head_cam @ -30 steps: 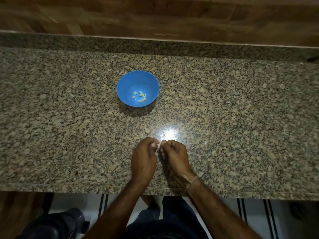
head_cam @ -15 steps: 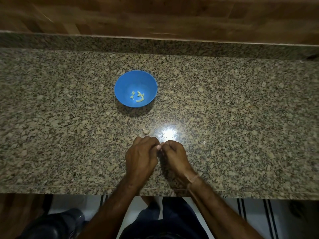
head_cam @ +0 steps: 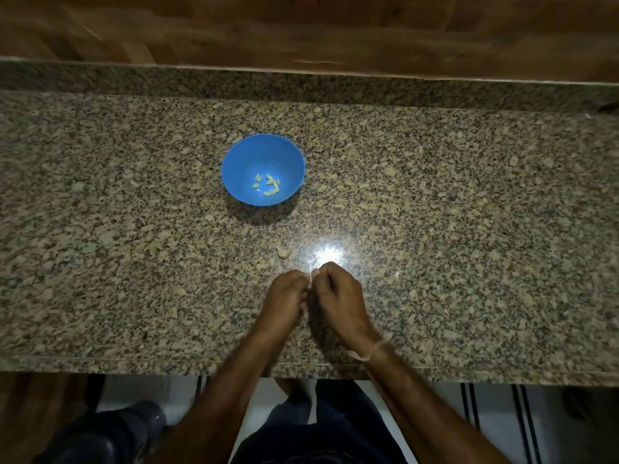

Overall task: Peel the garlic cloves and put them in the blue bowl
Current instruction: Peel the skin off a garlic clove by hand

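Nearby, round blue bowl (head_cam: 246, 160) rests on speckled granite (head_cam: 469, 229).

One blue bowl (head_cam: 234, 162) is standing on one table (head_cam: 469, 229). About five peeled cloves (head_cam: 270, 193) are lying inside the bowl, small and bunched together, so the exact count is proving hard to tell. One unpeeled clove (head_cam: 283, 253) is lying loose on the table, between the bowl and the grips. Two grips are showing, the left grip (head_cam: 284, 298) and the right grip (head_cam: 340, 296), and together they are pinching one pale garlic piece (head_cam: 311, 277), mostly hidden by the fingertips. One thin band (head_cam: 370, 351) is circling the right wrist
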Tool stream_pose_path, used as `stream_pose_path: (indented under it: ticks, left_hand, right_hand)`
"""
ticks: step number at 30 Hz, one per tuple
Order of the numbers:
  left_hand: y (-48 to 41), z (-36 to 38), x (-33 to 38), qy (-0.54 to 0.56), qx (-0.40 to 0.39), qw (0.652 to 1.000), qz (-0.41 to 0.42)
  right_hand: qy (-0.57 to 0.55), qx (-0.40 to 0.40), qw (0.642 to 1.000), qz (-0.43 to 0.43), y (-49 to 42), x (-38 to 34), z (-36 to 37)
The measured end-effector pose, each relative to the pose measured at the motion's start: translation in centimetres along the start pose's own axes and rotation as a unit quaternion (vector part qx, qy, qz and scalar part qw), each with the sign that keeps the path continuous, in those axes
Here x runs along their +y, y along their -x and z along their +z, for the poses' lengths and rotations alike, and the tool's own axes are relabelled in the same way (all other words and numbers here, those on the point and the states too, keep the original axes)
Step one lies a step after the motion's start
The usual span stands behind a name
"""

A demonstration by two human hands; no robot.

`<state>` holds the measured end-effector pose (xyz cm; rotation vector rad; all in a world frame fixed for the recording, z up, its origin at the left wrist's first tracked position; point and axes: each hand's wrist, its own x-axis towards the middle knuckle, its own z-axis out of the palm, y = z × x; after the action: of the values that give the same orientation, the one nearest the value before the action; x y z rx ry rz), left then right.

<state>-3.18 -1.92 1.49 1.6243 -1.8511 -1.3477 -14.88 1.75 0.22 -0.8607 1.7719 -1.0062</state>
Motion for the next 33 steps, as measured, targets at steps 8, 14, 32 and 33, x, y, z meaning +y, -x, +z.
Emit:
stream_pose_path:
  ticks: [8,14,32,33]
  left_hand:
    - [0.7,-0.2,-0.6,-0.106,0.101,0.983,0.108]
    - [0.4,-0.4,-0.2,-0.074,0.083,0.991,0.078]
    - [-0.7,0.1,-0.5,0.143,0.007,0.988,-0.065]
    - [-0.9,0.0,-0.5,0.161,-0.009,0.983,-0.088]
  right_hand:
    - [-0.229,-0.072,0.942,0.236,-1.0,-1.5,-0.3]
    - [-0.11,-0.043,0.986,0.116,-0.3,-0.8,-0.2]
    - [0.025,0.022,0.999,-0.031,-0.2,-0.3,0.3]
    - [0.034,0.029,0.998,-0.047,-0.4,-0.1,0.4]
